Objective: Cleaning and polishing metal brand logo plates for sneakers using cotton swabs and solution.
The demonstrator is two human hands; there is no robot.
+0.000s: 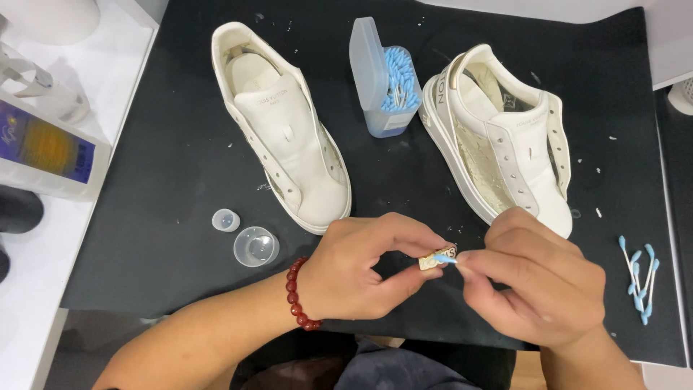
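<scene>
My left hand point(361, 267), with a red bead bracelet on its wrist, pinches a small gold-coloured metal piece point(437, 257) between thumb and fingers. My right hand point(538, 278) holds a blue-tipped cotton swab point(449, 258) whose tip touches that piece. Both hands hover over the near edge of a black mat point(166, 217). Two white lace-less sneakers lie beyond them, one at the left point(289, 137), one at the right point(505, 144).
An open blue box of cotton swabs point(386, 79) stands between the shoes. Two small clear cups point(256, 245) sit left of my hands. Several used swabs point(639, 278) lie at the right. A boxed item point(43, 152) rests on the white table at left.
</scene>
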